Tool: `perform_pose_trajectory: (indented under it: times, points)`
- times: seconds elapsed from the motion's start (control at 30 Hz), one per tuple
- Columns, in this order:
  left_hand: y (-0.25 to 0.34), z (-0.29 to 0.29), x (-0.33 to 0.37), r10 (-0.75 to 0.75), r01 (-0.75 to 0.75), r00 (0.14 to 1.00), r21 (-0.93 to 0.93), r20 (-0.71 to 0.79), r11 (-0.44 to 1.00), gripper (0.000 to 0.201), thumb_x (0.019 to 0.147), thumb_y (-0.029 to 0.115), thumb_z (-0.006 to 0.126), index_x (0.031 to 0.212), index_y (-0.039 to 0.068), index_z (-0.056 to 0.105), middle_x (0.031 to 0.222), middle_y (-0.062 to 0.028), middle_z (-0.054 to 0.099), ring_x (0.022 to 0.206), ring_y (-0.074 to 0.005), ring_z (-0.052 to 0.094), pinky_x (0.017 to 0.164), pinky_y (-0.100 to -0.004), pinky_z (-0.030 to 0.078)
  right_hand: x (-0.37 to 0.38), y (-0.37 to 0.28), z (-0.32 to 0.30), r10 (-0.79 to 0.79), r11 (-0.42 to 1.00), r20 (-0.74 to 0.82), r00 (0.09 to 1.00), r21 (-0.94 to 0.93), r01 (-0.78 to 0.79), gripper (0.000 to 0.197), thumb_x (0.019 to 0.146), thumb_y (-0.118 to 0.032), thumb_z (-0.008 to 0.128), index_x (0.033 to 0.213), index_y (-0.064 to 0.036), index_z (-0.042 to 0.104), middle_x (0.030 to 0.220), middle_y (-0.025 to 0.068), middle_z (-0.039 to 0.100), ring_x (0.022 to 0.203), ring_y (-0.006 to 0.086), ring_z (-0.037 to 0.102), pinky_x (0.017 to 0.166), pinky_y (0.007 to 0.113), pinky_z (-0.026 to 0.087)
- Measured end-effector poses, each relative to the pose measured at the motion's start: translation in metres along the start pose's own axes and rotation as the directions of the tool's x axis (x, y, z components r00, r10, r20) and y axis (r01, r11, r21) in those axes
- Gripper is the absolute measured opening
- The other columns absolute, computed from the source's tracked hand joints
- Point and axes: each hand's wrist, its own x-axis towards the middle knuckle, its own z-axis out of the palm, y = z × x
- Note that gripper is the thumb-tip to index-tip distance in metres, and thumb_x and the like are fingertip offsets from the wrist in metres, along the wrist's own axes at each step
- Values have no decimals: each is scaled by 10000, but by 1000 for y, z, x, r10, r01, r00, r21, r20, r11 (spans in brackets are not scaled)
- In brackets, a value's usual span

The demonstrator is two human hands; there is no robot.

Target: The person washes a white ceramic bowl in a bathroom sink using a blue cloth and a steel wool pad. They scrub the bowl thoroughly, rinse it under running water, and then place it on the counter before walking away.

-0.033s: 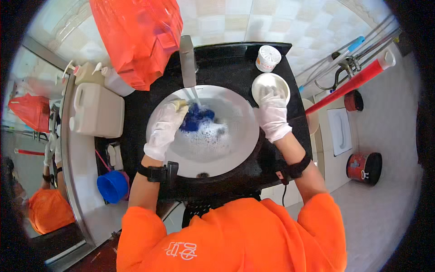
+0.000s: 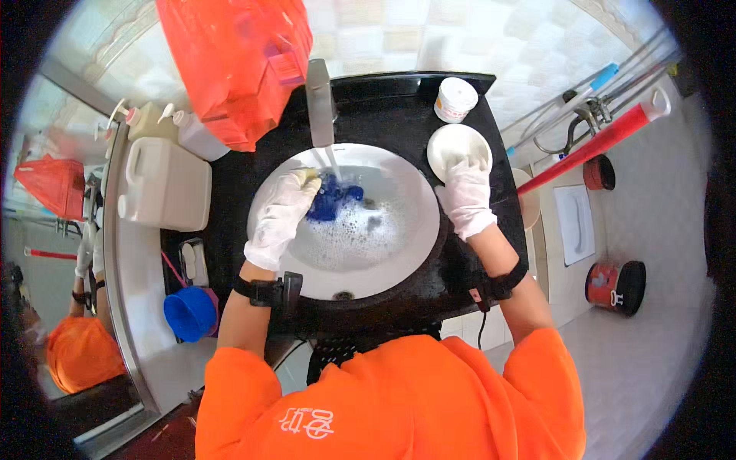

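My left hand (image 2: 280, 218), in a white glove, holds a blue cloth (image 2: 331, 198) inside the white sink basin (image 2: 399, 253). A thin stream of water runs from the grey tap (image 2: 320, 100) onto the cloth, and a bit of yellow shows at my fingertips. Foamy water lies in the bottom of the basin. My right hand (image 2: 465, 198), also gloved in white, rests on the black counter (image 2: 475, 268) with its fingers curled over the near edge of a round white dish (image 2: 452, 144).
A small white tub (image 2: 455, 100) stands behind the dish. To the left are a large white jug (image 2: 165, 184), pump bottles (image 2: 195, 132) and a blue cup (image 2: 190, 313). An orange plastic bag (image 2: 234, 61) hangs above the tap. A red-handled pole (image 2: 594, 142) leans at the right.
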Motion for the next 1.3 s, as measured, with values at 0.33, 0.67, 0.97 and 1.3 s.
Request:
perform_pose_trajectory:
  times: [0.33,0.67,0.97,1.3]
  points:
    - [-22,8,-25,-247,432,895,-583,371,688,418,902,337,606,1179,24,597,1153,-113,641,1088,-230,596,899,-375,469,14,-29,-74,-187,560,334,924,809,-180,431,776,-206,699,1127,18,588,980,158,678,867,264,668,779,354,517]
    - [-58,41,-7,-221,391,892,-918,395,-62,522,895,179,637,1320,-1,395,1232,-153,553,1027,-264,620,836,-443,563,47,-123,29,-656,-698,445,610,-48,-715,379,869,-48,582,1236,6,504,1184,123,599,979,180,632,884,323,519]
    - [-69,23,16,-343,447,870,-860,353,248,531,882,188,659,1304,-7,402,1191,-132,568,1018,-246,620,823,-432,571,86,-112,30,-783,-377,380,492,339,-862,520,871,-158,644,1354,-154,453,1302,35,532,1153,186,539,929,386,460]
    - [-90,39,-10,-207,394,914,-883,349,254,421,881,34,576,1289,39,475,1173,-101,598,1068,-220,592,969,-423,471,81,-124,-12,-765,100,87,638,995,-15,480,684,-206,779,1109,-70,602,1012,117,641,922,243,602,787,338,488]
